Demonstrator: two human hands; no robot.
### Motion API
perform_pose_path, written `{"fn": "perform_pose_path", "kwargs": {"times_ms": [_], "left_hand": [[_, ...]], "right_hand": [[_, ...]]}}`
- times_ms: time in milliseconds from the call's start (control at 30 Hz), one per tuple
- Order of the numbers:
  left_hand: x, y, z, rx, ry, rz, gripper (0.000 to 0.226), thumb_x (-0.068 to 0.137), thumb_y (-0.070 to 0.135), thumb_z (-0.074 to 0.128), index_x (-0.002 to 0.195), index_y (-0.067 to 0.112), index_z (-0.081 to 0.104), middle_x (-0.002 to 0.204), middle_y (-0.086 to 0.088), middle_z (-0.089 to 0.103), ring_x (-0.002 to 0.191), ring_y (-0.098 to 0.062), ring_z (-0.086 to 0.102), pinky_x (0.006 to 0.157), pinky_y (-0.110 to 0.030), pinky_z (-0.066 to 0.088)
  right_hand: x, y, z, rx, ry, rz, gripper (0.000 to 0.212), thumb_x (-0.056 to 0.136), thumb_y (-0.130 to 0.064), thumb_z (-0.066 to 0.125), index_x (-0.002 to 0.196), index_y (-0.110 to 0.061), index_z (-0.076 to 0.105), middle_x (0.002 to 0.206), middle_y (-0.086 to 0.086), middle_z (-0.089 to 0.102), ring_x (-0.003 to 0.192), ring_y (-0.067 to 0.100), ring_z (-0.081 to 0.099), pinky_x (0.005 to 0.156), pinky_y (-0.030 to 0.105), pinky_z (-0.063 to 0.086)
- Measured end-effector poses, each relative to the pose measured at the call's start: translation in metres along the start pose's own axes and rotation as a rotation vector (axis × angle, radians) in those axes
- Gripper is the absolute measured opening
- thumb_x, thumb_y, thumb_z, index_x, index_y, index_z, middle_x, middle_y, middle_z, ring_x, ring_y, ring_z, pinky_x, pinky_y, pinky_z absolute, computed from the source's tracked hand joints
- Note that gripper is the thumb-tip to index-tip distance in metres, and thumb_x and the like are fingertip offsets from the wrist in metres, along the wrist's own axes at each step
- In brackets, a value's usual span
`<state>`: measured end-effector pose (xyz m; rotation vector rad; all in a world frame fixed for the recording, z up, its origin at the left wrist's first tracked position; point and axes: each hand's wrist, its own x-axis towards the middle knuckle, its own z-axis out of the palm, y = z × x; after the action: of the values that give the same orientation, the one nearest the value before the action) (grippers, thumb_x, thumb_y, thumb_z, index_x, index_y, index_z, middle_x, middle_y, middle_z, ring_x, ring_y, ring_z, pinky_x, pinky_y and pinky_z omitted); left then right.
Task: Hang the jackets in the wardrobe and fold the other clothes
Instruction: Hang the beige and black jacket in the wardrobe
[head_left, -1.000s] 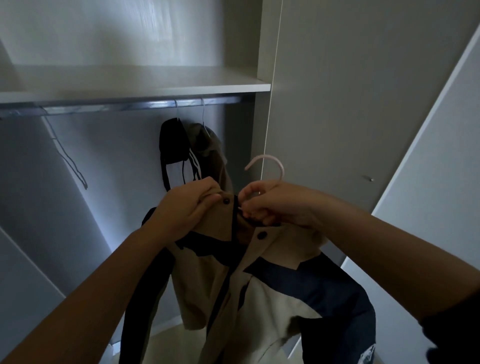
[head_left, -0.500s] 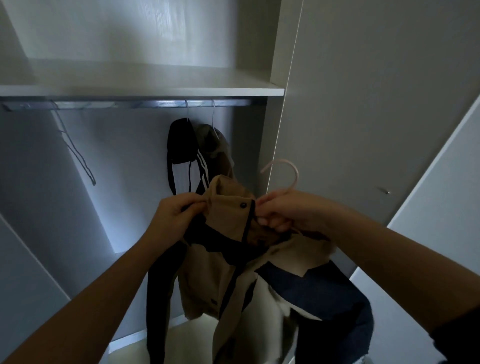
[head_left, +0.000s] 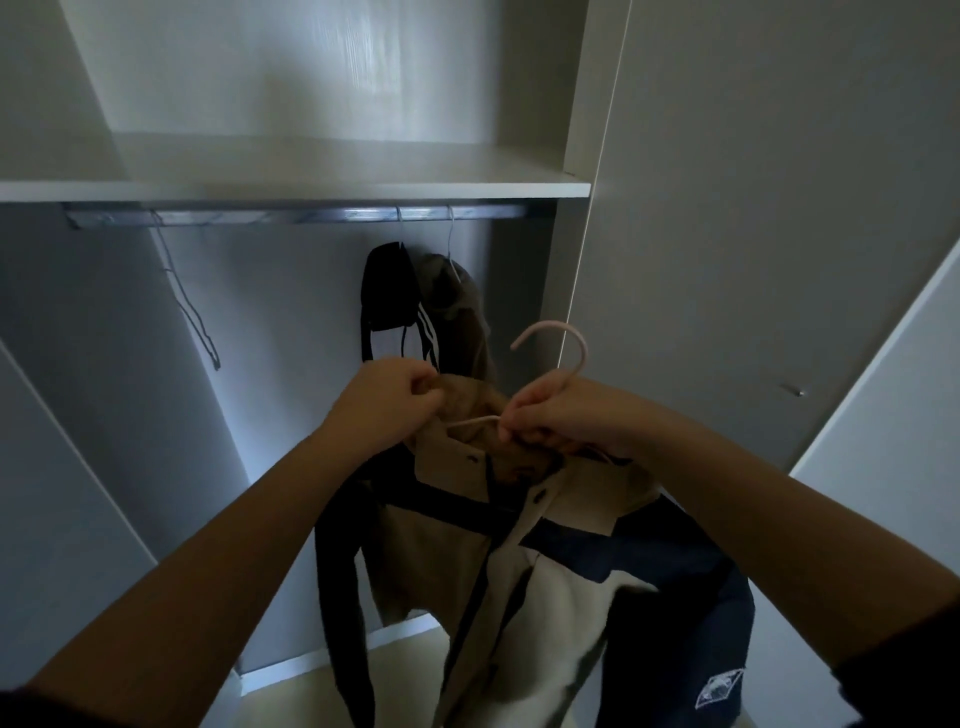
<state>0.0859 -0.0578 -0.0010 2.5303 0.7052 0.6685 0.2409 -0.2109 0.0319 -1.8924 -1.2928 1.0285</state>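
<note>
Tan-and-navy jacket (head_left: 519, 545) hangs in front of me, below the rail (head_left: 291, 214), not yet hung in the wardrobe. My left hand (head_left: 384, 400) pinches the collar, pulling it open so the shoulder can slip over the pink hanger (head_left: 566, 343). My right hand (head_left: 561, 415) is clamped on the hanger's neck, hook up for the rail. Hung jackets (head_left: 452, 312) sit behind. Versus half a second ago, the hanger's arm now shows between my hands and the hook stands higher.
</note>
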Motion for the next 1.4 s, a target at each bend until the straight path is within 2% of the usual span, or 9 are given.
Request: {"fn": "perform_pose_path", "kwargs": {"times_ms": [67, 133, 200, 267, 500, 667, 933, 1033, 1400], "left_hand": [[0.000, 0.006, -0.005, 0.010, 0.191, -0.035, 0.021, 0.092, 0.019, 0.053, 0.083, 0.010, 0.070, 0.077, -0.007, 0.066, 0.071, -0.017, 0.060, 0.068, -0.031, 0.052], [-0.002, 0.007, -0.004, -0.452, 0.231, -0.264, 0.019, 0.093, 0.011, 0.053, 0.084, 0.009, 0.069, 0.081, -0.010, 0.067, 0.072, -0.018, 0.063, 0.061, -0.028, 0.055], [-0.010, 0.008, 0.003, -1.094, 0.065, -0.637, 0.015, 0.095, 0.006, 0.049, 0.100, 0.005, 0.063, 0.091, -0.013, 0.065, 0.080, -0.021, 0.064, 0.060, -0.029, 0.056], [-0.018, 0.001, 0.011, -1.300, -0.123, -0.824, 0.019, 0.097, 0.007, 0.044, 0.111, 0.002, 0.056, 0.096, -0.015, 0.062, 0.086, -0.025, 0.061, 0.069, -0.035, 0.053], [-0.007, 0.007, 0.013, -0.552, -0.176, -0.413, 0.014, 0.095, 0.025, 0.055, 0.094, 0.014, 0.064, 0.077, -0.008, 0.063, 0.063, -0.016, 0.062, 0.052, -0.024, 0.051], [-0.002, -0.008, 0.014, -1.121, 0.063, -0.654, 0.016, 0.096, 0.017, 0.049, 0.104, 0.012, 0.062, 0.087, -0.007, 0.061, 0.071, -0.015, 0.060, 0.057, -0.026, 0.048], [0.022, -0.051, 0.011, -0.579, 0.012, -0.879, 0.033, 0.102, 0.016, 0.039, 0.128, 0.001, 0.054, 0.119, -0.012, 0.059, 0.087, -0.018, 0.051, 0.072, -0.028, 0.043], [0.012, -0.090, 0.007, -0.644, 0.099, -0.641, 0.019, 0.098, 0.017, 0.045, 0.106, 0.013, 0.061, 0.095, -0.004, 0.059, 0.080, -0.014, 0.055, 0.063, -0.025, 0.045], [0.083, -0.227, -0.022, -0.757, 0.187, -0.760, 0.012, 0.092, 0.009, 0.052, 0.095, 0.012, 0.063, 0.104, -0.019, 0.064, 0.097, -0.034, 0.063, 0.074, -0.037, 0.056]], "right_hand": [[-0.003, 0.005, 0.003, -0.029, 0.033, 0.003, 0.024, 0.096, -0.017, 0.054, 0.077, -0.018, 0.070, 0.054, -0.008, 0.054, 0.040, 0.000, 0.043, 0.039, 0.012, 0.034], [-0.005, 0.012, 0.008, -0.084, 0.065, 0.005, 0.025, 0.096, -0.018, 0.052, 0.077, -0.019, 0.069, 0.056, -0.009, 0.055, 0.041, -0.002, 0.046, 0.041, 0.011, 0.036], [-0.007, 0.018, 0.009, -0.088, 0.104, 0.010, 0.026, 0.096, -0.019, 0.053, 0.075, -0.021, 0.069, 0.053, -0.011, 0.054, 0.040, -0.002, 0.044, 0.041, 0.012, 0.035], [-0.010, 0.022, 0.005, -0.078, 0.122, 0.017, 0.027, 0.095, -0.020, 0.054, 0.074, -0.023, 0.070, 0.051, -0.013, 0.052, 0.040, -0.002, 0.042, 0.041, 0.012, 0.033], [-0.010, 0.023, 0.004, -0.036, 0.108, -0.019, 0.014, 0.092, -0.022, 0.061, 0.085, -0.022, 0.073, 0.056, -0.012, 0.062, 0.045, -0.003, 0.051, 0.046, 0.011, 0.039], [-0.010, 0.025, 0.001, -0.106, 0.112, -0.029, 0.010, 0.093, -0.020, 0.060, 0.093, -0.019, 0.070, 0.064, -0.008, 0.065, 0.048, -0.001, 0.053, 0.054, 0.015, 0.048], [0.035, 0.012, 0.034, -0.022, 0.069, 0.031, 0.017, 0.096, -0.021, 0.055, 0.085, -0.015, 0.066, 0.050, -0.009, 0.061, 0.043, 0.001, 0.055, 0.049, 0.013, 0.046], [0.071, -0.009, 0.047, -0.022, 0.053, 0.054, 0.019, 0.098, -0.021, 0.052, 0.095, -0.006, 0.064, 0.051, -0.006, 0.062, 0.042, 0.004, 0.057, 0.046, 0.013, 0.047], [0.246, -0.082, 0.056, -0.119, 0.152, 0.215, 0.029, 0.099, -0.026, 0.051, 0.079, -0.008, 0.063, 0.058, 0.000, 0.056, 0.044, 0.009, 0.045, 0.042, 0.019, 0.036]]}}
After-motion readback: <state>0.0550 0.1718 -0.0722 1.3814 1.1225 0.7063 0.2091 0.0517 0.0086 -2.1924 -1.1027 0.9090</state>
